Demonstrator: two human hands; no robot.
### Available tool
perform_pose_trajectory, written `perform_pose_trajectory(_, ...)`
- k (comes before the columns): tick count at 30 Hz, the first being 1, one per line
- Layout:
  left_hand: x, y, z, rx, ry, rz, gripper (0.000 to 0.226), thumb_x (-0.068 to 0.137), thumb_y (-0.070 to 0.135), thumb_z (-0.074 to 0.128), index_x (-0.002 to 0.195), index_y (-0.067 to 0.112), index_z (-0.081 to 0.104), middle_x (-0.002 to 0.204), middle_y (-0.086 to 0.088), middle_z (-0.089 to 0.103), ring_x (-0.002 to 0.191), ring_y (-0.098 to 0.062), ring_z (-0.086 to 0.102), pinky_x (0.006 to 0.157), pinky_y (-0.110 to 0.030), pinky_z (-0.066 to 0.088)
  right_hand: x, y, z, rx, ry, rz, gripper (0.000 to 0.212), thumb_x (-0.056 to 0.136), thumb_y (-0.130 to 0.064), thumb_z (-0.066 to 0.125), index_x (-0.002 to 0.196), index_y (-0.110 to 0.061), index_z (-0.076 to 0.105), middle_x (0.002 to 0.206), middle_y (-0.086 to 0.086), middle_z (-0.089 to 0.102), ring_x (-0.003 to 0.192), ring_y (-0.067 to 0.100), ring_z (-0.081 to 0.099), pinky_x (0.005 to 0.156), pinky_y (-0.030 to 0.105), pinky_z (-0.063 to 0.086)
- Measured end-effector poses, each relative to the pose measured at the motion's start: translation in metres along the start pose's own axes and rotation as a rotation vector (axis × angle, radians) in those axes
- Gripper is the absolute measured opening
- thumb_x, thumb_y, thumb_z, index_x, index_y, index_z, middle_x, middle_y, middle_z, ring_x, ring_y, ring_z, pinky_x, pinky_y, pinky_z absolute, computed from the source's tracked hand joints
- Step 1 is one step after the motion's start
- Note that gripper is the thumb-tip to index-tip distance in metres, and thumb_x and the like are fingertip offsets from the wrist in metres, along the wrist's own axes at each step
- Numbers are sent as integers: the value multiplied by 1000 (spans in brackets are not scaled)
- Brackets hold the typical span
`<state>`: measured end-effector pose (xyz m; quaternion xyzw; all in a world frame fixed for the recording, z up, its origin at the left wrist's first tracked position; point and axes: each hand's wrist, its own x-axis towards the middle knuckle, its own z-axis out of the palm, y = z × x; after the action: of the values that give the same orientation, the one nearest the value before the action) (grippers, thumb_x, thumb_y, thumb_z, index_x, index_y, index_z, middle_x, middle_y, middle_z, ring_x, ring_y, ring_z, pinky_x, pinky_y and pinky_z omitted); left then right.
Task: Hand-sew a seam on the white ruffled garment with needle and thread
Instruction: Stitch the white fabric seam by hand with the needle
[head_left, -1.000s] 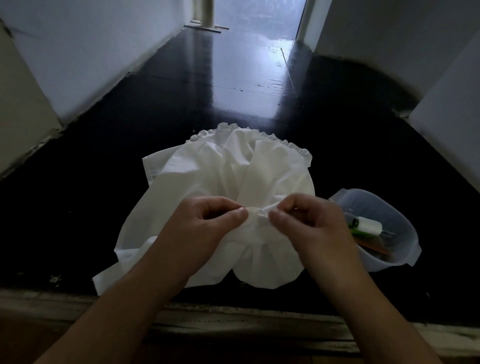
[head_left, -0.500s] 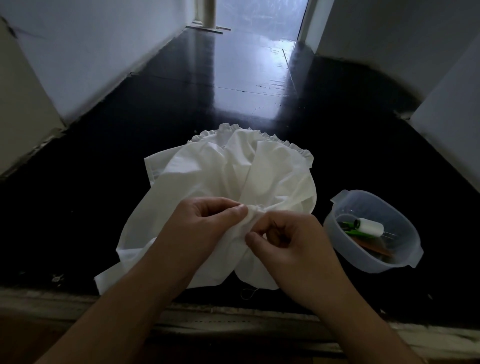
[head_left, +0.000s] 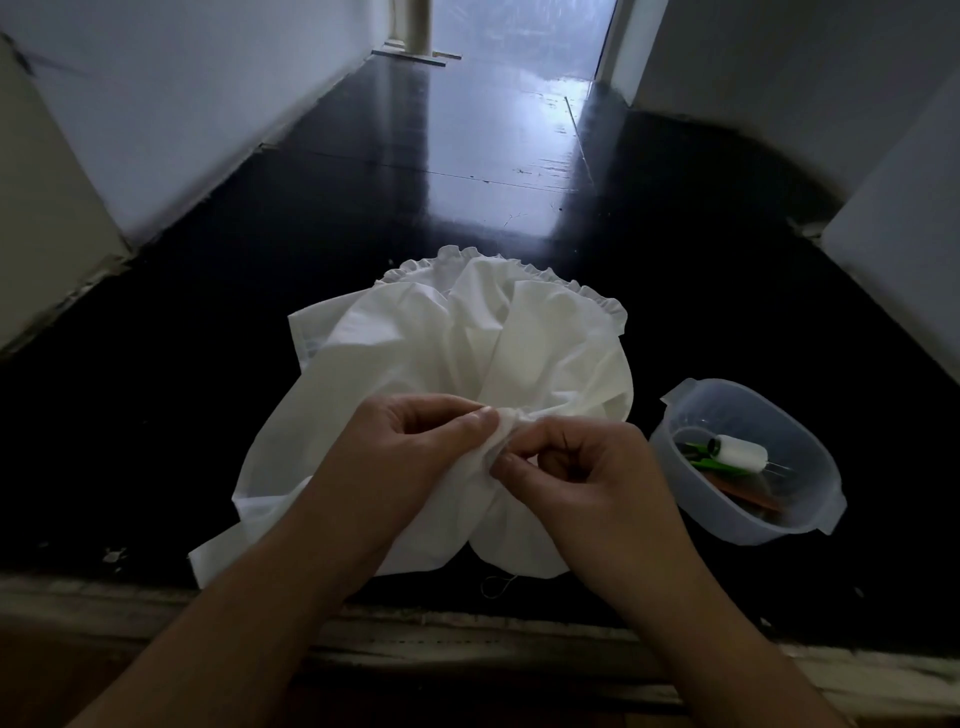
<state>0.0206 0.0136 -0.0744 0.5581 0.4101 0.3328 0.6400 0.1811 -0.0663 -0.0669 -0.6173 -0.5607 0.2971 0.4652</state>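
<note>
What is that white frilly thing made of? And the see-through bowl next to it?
The white garment looks like thin woven cloth, perhaps cotton: matte, and it creases softly and gathers into ruffles along its far edge. The bowl looks like frosted, see-through plastic: the white thread spool inside shows through its wall, and its rim has molded tabs.

The garment (head_left: 452, 358) is thin white cloth, matt and softly creased, with a gathered ruffle along its far edge. A fine pale thread (head_left: 497, 586) loops below its near hem. The floor (head_left: 363, 171) is black and glossy, mirroring the light from the far end. The tub (head_left: 727, 512) is translucent plastic, smooth and faintly shiny. In it lies a spool (head_left: 740, 451) wound with matt white thread, beside green pieces, perhaps plastic. The walls (head_left: 171, 98) look matt and painted. The near ledge (head_left: 467, 639) is rough, worn and pale.
</note>
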Motion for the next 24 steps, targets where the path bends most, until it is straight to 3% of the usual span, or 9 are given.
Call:
perform_pose_trajectory(2,1,-1,0,16,13,20,15,94,26,72,99,19,85,95,-6,82,96,-23,78,92,-44,61,-2,-2,0,44,-38,0,18,90,-13,79,72,-16,76,51,14,48,46,12,36,49,25,34)
perform_pose_trajectory(6,-1,0,0,38,19,60,15,97,20,70,97,17,85,90,-4,82,91,-17,79,77,-21,59,-4,-3,6,35,-91,-32,19,87,-9,80,70,-15,74,49,-2,40,47,9,32,51,31,33)
perform_pose_trajectory(9,-2,1,1,63,19,67,15,97,20,70,96,18,85,90,-2,82,91,-13,78,75,-16,57,-4,-2,10,-5,-104,-39,20,87,-9,80,70,-16,73,50,-3,40,47,9,34,53,34,36)
perform_pose_trajectory(11,-1,1,0,71,23,57,15,97,21,70,96,20,85,90,-1,82,91,-12,78,77,-18,59,-5,-2,10,-36,-122,-38,19,88,-12,79,71,-18,74,50,-3,45,47,11,37,54,33,38)
perform_pose_trajectory(15,-1,1,-2,52,15,33,14,95,25,72,96,20,84,93,-3,82,94,-19,78,89,-36,60,-4,-7,-1,-6,-95,-54,24,97,-22,69,74,-20,77,60,5,64,58,25,57,56,37,45)
perform_pose_trajectory(19,-2,3,-2,104,8,45,13,94,25,73,90,24,85,89,1,81,88,-15,77,82,-30,58,7,5,-11,34,191,63,28,105,-18,56,84,-22,76,51,-12,50,50,2,45,53,19,33)
perform_pose_trajectory(22,-3,4,-1,163,-40,97,14,95,24,72,88,26,84,87,-1,80,87,-20,77,77,-31,58,12,8,-12,83,102,96,28,108,-18,51,105,-30,76,53,-17,51,49,0,46,51,15,35)
perform_pose_trajectory(24,-3,4,0,189,-66,132,12,95,25,72,90,26,83,88,-7,79,91,-32,75,83,-48,59,12,4,-12,82,-13,76,21,106,-21,56,109,-29,76,57,-21,57,52,-2,52,52,10,36)
